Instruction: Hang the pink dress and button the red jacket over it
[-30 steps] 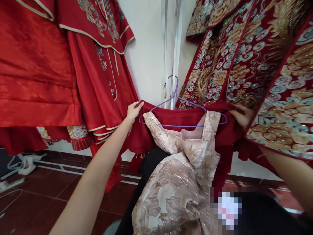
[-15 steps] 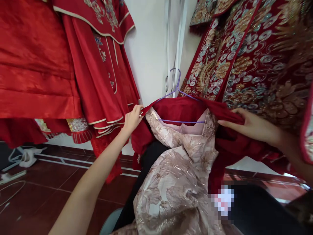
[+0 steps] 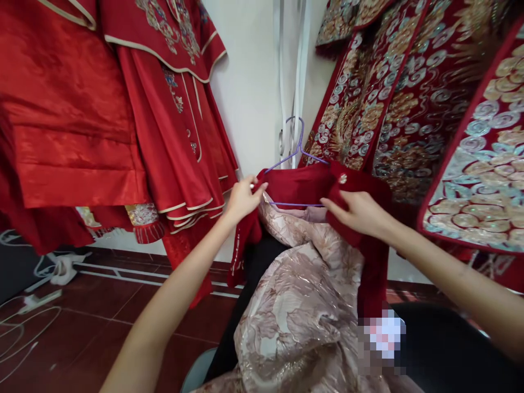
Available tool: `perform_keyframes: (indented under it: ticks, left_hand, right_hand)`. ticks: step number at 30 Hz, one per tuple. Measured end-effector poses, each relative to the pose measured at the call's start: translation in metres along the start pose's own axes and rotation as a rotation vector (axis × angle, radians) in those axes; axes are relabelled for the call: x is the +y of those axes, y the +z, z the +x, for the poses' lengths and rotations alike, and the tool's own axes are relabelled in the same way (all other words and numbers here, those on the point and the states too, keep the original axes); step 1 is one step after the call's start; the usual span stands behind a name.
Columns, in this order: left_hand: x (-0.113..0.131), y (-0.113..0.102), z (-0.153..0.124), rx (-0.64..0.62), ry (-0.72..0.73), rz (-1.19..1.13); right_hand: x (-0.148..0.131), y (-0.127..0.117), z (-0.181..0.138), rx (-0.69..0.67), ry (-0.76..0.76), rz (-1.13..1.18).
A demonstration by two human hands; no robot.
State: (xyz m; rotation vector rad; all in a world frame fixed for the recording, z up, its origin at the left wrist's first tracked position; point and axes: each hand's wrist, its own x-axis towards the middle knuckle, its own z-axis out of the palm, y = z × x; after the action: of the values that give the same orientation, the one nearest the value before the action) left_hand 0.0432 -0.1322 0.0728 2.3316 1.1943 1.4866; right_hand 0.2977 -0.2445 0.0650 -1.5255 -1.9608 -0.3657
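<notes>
A dark red jacket (image 3: 301, 184) hangs on a purple wire hanger (image 3: 295, 153) over a pale pink brocade dress (image 3: 295, 305). My left hand (image 3: 242, 197) pinches the jacket's left front edge. My right hand (image 3: 355, 213) grips the right front panel, just below a round gold button (image 3: 343, 178). Both front edges are drawn in over the top of the dress. The dress spills down across my lap.
Red satin garments (image 3: 123, 109) hang at the left, and heavily embroidered red robes (image 3: 413, 93) hang at the right. A white wall (image 3: 249, 82) with hanging white straps is behind. White cables (image 3: 45, 273) lie on the dark red tile floor at the left.
Both hands have moved inward, drawing the jacket's front edges together over the pink dress. The right hand came from far right to near the centre, and the button now shows.
</notes>
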Motion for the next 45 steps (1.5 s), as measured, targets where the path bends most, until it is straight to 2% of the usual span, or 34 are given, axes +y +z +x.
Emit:
perform_keyframes:
  ticks: [1,3,5,6,8,10,13,16,18,24,29,37,40,45]
  left_hand:
    - [0.013,0.011,-0.004,-0.007,-0.006,-0.064]
    - [0.036,0.030,-0.012,-0.101,0.017,-0.153]
    - [0.049,0.042,-0.019,-0.218,0.047,-0.154]
    - [0.051,0.046,-0.022,-0.249,0.045,-0.134]
    - [0.048,0.049,-0.028,-0.268,0.026,-0.076]
    - [0.041,0.050,-0.032,-0.268,0.044,-0.023]
    - [0.035,0.053,-0.039,-0.249,0.152,0.046]
    - [0.037,0.060,-0.045,-0.149,0.195,0.025]
    - [0.040,0.062,-0.047,-0.099,0.189,-0.046]
    - [0.040,0.059,-0.046,-0.143,0.246,-0.030]
    - [0.040,0.056,-0.039,-0.150,0.209,-0.011]
    - [0.043,0.053,-0.036,-0.187,0.187,-0.058]
    - [0.040,0.054,-0.035,-0.174,0.166,-0.087]
    - [0.038,0.055,-0.033,-0.193,0.246,-0.129]
  right_hand:
    - [-0.011,0.008,-0.001,-0.036,-0.086,0.022]
    - [-0.032,0.026,-0.007,-0.185,-0.200,0.113]
    - [-0.043,0.044,-0.017,-0.297,-0.237,0.185]
    - [-0.044,0.051,-0.023,-0.311,-0.221,0.192]
    - [-0.038,0.061,-0.031,-0.256,-0.184,0.191]
    - [-0.025,0.065,-0.034,-0.090,-0.115,0.223]
    - [-0.007,0.063,-0.028,0.147,0.038,0.447]
    - [0.003,0.061,-0.018,0.150,0.158,0.695]
    - [0.008,0.062,-0.012,0.121,0.180,0.749]
    - [0.013,0.068,-0.009,0.068,0.153,0.876]
    - [0.006,0.057,-0.007,0.096,0.065,0.847]
    - [-0.015,0.026,0.004,0.157,-0.095,0.543]
    - [-0.017,0.026,0.007,0.132,-0.122,0.483]
    - [-0.021,0.030,0.013,0.143,-0.105,0.432]
